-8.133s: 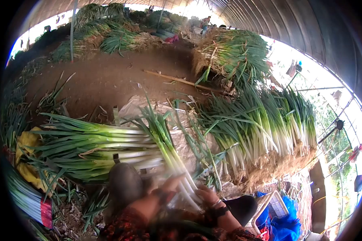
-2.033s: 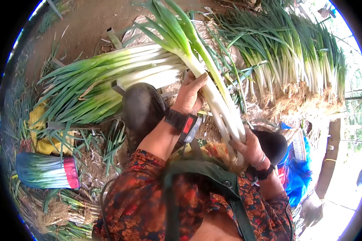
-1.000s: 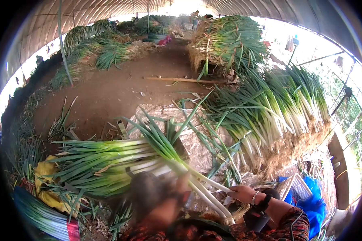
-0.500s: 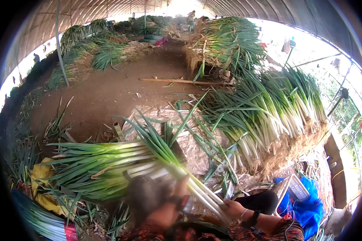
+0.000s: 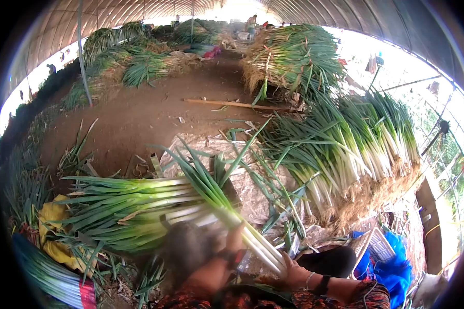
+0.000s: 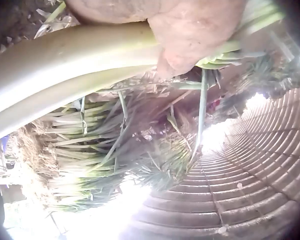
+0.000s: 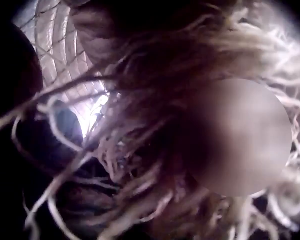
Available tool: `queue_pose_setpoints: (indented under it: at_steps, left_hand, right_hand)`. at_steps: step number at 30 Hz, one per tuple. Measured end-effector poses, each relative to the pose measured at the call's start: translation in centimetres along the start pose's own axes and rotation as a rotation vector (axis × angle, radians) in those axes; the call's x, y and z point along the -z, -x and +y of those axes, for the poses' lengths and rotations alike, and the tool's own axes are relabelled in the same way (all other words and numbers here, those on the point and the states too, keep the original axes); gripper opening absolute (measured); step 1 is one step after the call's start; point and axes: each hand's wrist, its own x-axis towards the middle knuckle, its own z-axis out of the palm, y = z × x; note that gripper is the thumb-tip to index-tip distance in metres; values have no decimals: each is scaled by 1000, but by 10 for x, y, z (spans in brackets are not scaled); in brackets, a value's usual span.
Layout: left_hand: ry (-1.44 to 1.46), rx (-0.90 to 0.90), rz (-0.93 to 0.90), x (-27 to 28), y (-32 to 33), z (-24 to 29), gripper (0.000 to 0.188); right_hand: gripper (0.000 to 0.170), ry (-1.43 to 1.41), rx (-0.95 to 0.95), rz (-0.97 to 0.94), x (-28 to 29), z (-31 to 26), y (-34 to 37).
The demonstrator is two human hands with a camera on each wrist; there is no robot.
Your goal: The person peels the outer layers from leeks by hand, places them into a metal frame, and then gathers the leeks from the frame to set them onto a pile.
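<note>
In the head view my left hand (image 5: 235, 239) grips a few long green onions (image 5: 260, 247) around their white shafts. Their green tops point up and away to the left. The left wrist view shows the fingers (image 6: 190, 35) wrapped over the pale shafts (image 6: 80, 57). My right hand (image 5: 294, 273) holds the lower end of the same onions, near my lap. Stringy roots (image 7: 140, 145) fill the right wrist view, with that hand's fingers mostly in shadow. Left of my hands lies a pile of trimmed green onions (image 5: 134, 211), tops to the left.
Rooted green onions (image 5: 345, 159) stand in a row at right, with a larger stack (image 5: 296, 62) behind. A white basket (image 5: 379, 244) and blue netting (image 5: 392, 268) sit at lower right. A wrapped bundle (image 5: 51, 273) and a yellow bag (image 5: 56, 226) lie at left.
Two seconds ago the onions were raised near my chest; they are now lower and farther forward. My right hand, farther right one second ago, has come in to their lower end.
</note>
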Motion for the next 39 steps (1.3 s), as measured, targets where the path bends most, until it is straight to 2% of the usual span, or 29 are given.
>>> queue_pose_setpoints:
  at_steps: [2,4,5,7,9,11,12,14,15,18,22,24,25,28,31,32,33,35,36,38,39]
  left_hand:
    - [-5,-24,27,-1,0,-4,31]
    - [15,20,21,1,-3,-5,31]
    - [23,39,17,2,-5,-4,30]
    - [-7,-2,28,-1,-5,-4,29]
    - [-3,-15,62,-4,-4,-4,29]
    - [36,0,119,-19,2,8,30]
    - [-17,-6,28,-14,-2,14,36]
    - [87,-64,3,-40,27,35,45]
    - [166,-75,-40,-34,16,37,52]
    - [155,-207,-53,-31,6,36,60]
    - [248,-123,-196,-64,39,54,56]
    - [258,-110,-261,-61,33,49,59]
    - [235,-73,-354,-59,33,46,59]
    - [194,-28,-333,-62,37,41,59]
    - [149,-50,-380,-47,20,36,63]
    - [138,-60,-394,-44,19,35,64]
    - [110,-70,-302,-49,26,40,64]
    - [143,-124,-413,-51,24,41,67]
    - [175,-130,-436,-53,23,41,67]
    - [124,-134,-409,-58,22,50,48]
    - [132,-206,-363,-61,13,49,44]
  right_hand:
    - [92,-92,-195,-119,21,-29,-3]
    - [93,-177,-259,-134,21,-32,-2]
    - [93,-176,-225,-104,4,-10,0]
    - [94,-169,-290,-103,1,-10,-1]
    - [98,-156,-487,-163,2,-12,3]
    - [99,-157,-559,-241,24,-28,-1]
    - [101,-159,-596,-282,31,-34,-1]
    - [94,-290,-610,-246,50,-47,8]
    - [93,-284,-558,-284,53,-35,14]
    - [92,80,-425,-380,65,-16,35]
    - [90,-95,-523,-244,76,-42,63]
    - [91,-92,-482,-203,64,-20,88]
    - [90,-115,-504,-209,61,-16,94]
    - [88,-48,-592,-226,58,-21,106]
    - [82,-63,-594,-205,52,-24,117]
    - [80,-51,-424,-188,43,-9,122]
    - [78,-41,-254,-181,27,19,129]
    - [74,-228,-173,-118,24,13,135]
    - [72,-416,-267,-63,38,-21,130]
    - [76,-342,-384,-87,45,-36,125]
    - [78,-306,-443,-102,49,-44,123]
